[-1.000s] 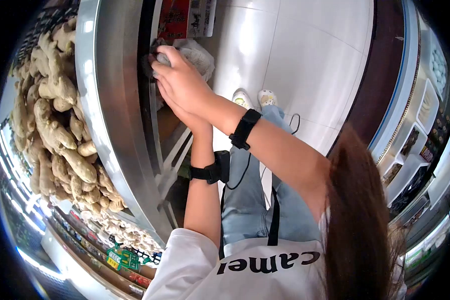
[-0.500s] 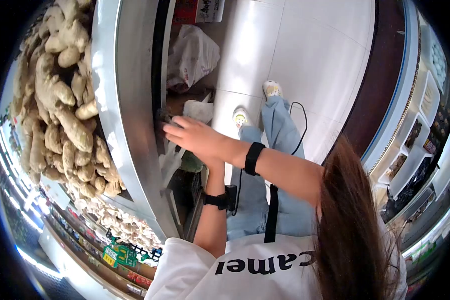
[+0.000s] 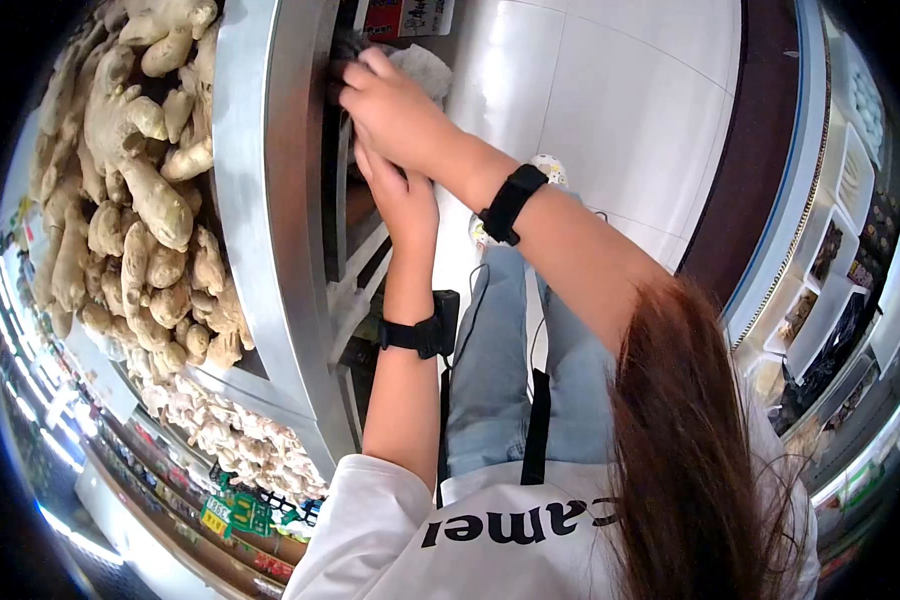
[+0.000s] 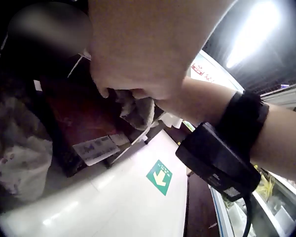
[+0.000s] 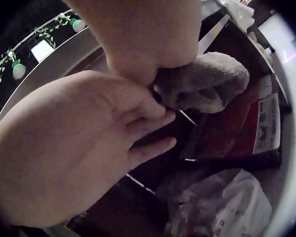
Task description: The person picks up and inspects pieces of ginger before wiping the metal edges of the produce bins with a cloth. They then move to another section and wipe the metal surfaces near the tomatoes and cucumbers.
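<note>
Versus 0.5 s earlier, head view: both hands have moved along the metal rim (image 3: 300,215) toward the red box (image 3: 402,18); the gap that showed between them and the box is mostly closed. Plastic bag (image 5: 229,207), plainly seen then beside the rim in the head view, now shows clearly only from the wrists. Fingertips of the left hand (image 3: 403,205) now show beside the right hand (image 3: 395,115); earlier that hand was largely covered. Grey cloth (image 5: 207,81) lies at the inner side of the rim, bunched, with a pale fold reaching out past the right hand and over the near end of the box. Right grip: fingers curled round the cloth, closed on it. Left grip: fingers loosely extended, partly apart, against the right hand; whether its thumb or forefinger also touches the cloth cannot be told. Ginger (image 3: 155,200) is heaped on the other side of the rim. Obscured: the right hand's fingertips are lost in shadow and cloth; the left wrist view is mostly filled by a hand, with a dark blur at upper left. Box and bag are both cut off by frame edges; print on the bag is illegible.
</note>
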Demonstrator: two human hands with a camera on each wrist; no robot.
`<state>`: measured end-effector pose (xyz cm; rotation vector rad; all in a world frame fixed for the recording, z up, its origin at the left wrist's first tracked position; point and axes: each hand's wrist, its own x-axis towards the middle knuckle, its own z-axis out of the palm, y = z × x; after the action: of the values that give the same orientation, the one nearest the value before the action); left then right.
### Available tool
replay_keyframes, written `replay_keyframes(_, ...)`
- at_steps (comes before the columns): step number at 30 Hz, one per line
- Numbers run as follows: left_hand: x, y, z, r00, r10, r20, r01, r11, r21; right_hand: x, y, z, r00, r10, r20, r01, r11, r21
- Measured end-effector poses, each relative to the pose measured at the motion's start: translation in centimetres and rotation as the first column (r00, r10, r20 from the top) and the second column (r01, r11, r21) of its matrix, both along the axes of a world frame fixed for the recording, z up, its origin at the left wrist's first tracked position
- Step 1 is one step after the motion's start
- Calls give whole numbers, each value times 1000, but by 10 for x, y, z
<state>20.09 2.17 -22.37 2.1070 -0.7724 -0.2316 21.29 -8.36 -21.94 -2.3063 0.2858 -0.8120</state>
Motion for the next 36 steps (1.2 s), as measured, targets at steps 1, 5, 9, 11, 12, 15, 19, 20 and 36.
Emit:
replay_keyframes(1,-3,8,-3,1000,2,-1,-2,1000,0,-5,11,1,999,27,-17,-26,999,26)
replay_keyframes(5,-24,60,-25,987,150,-57,-137,971,194,-31,65,-4,986,167,1,-167,984,67)
replay_keyframes(9,-59,146,-59,911,381,-158,-269,839,473,-59,128,-1,949,312,-45,-301,940,159)
replay_keyframes(11,-69,174,-64,899,397,-185,-209,761,614,-70,155,1,938,341,-54,-330,932,153)
replay_keyframes(12,-70,184,-66,895,396,-205,-162,717,678,-75,165,0,928,368,-62,-356,923,147)
replay_keyframes(15,-83,196,-69,895,381,-234,-75,644,762,-84,187,-9,868,465,-173,-448,885,126)
replay_keyframes(19,-110,170,-57,904,387,-183,-212,776,594,-106,174,-20,908,399,-126,-386,915,115)
replay_keyframes(20,-113,155,-48,902,400,-166,-269,817,510,-110,163,-14,908,400,-128,-386,915,118)
replay_keyframes(36,-53,203,-46,957,263,-125,-45,557,829,-94,192,-14,930,367,-37,-264,733,627)
